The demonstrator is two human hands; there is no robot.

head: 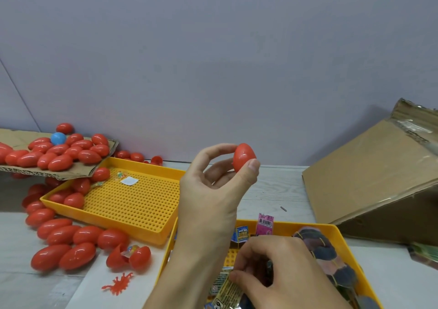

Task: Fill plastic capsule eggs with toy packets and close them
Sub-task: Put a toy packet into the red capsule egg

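My left hand (213, 190) pinches a red capsule egg (244, 158) between thumb and fingertips, up in the air over the table; it looks closed, smooth and glossy, hard plastic. My right hand (279, 270) is down in the near yellow tray (341, 242), fingers curled onto a toy packet (227, 289), crinkly printed foil. So I judge I'm between eggs: this one wants dropping with the others, or popping open for that packet. Out left, the perforated yellow tray (142, 204) holds a few eggs, more red eggs (68, 244) lie loose, an open egg (128, 257) beside them, a cardboard box (369, 173) right
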